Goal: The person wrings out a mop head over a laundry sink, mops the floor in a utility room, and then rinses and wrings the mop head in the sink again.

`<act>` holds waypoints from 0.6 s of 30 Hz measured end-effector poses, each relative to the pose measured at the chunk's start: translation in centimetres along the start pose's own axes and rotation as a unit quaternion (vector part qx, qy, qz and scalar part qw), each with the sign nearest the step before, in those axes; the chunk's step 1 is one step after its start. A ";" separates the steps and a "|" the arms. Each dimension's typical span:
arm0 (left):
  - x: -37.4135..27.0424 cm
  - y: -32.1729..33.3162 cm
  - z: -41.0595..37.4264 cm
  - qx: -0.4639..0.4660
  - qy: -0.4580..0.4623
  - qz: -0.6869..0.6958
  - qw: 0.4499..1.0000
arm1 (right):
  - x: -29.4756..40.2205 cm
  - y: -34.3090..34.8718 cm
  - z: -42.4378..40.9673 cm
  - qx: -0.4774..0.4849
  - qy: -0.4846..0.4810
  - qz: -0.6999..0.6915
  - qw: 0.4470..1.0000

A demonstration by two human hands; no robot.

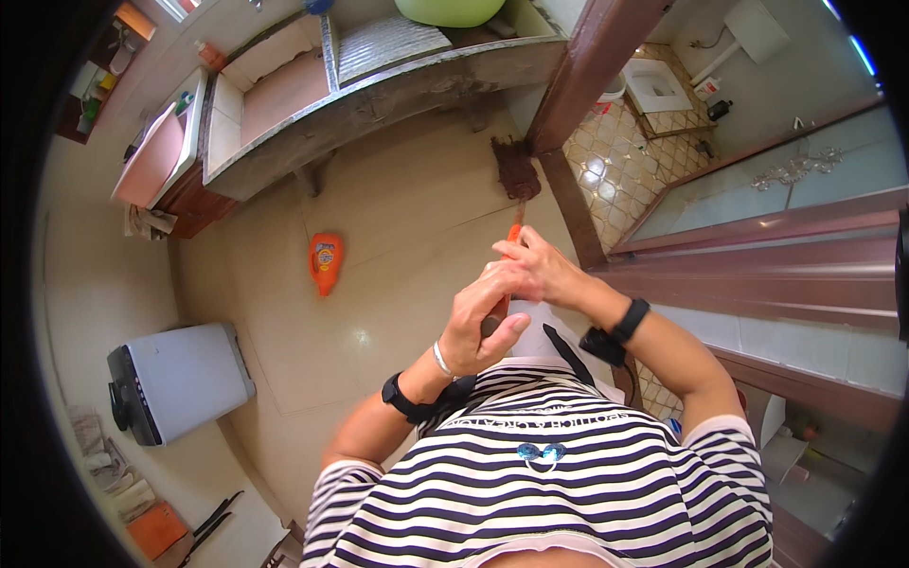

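Observation:
A mop runs away from my body, its orange handle (514, 231) ending in a dark brown, stringy mop head (516, 170). The head rests on the tiled floor beside the foot of the door frame. My left hand (483, 312), with a silver bangle at the wrist, is closed around the upper end of the handle. Further down, my right hand (543, 268) grips the orange part with its fingers curled over it. Both wrists carry black straps. My hands overlap in this view, so part of the handle is hidden.
An orange detergent bottle (326, 263) is on the floor to the left. Left stands a white washing machine (181, 380). A stone counter (398, 89) spans the far side, with a pink basin (153, 160) beside it. Right, a brown door frame (589, 78) borders a toilet room with a squat toilet (657, 85).

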State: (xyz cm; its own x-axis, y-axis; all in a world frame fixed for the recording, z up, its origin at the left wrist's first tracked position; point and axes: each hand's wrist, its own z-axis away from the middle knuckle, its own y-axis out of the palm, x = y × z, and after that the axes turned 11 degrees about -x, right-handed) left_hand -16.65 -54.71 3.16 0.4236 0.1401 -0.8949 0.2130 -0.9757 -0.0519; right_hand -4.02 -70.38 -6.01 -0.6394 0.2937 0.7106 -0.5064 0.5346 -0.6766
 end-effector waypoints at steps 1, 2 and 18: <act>-0.1 0.0 0.5 -0.028 -0.017 0.004 0.999 | -1.9 1.3 -0.7 -0.006 -0.001 0.031 1.000; -0.3 -0.6 0.6 -0.039 -0.018 0.006 0.999 | -4.0 2.4 -1.3 0.020 -0.010 0.048 0.999; -14.0 -4.2 -2.2 -0.396 -0.156 -0.128 0.896 | -4.7 14.7 -8.4 0.180 -0.082 -0.084 0.977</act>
State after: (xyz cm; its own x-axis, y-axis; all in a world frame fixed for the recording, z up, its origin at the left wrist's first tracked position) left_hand -21.54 -52.19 16.86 0.0302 0.1680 -0.9853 0.8782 -0.4752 -0.0541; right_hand -3.60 -57.27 -17.71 -0.5993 0.0792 0.7966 -0.7634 0.2429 -0.5985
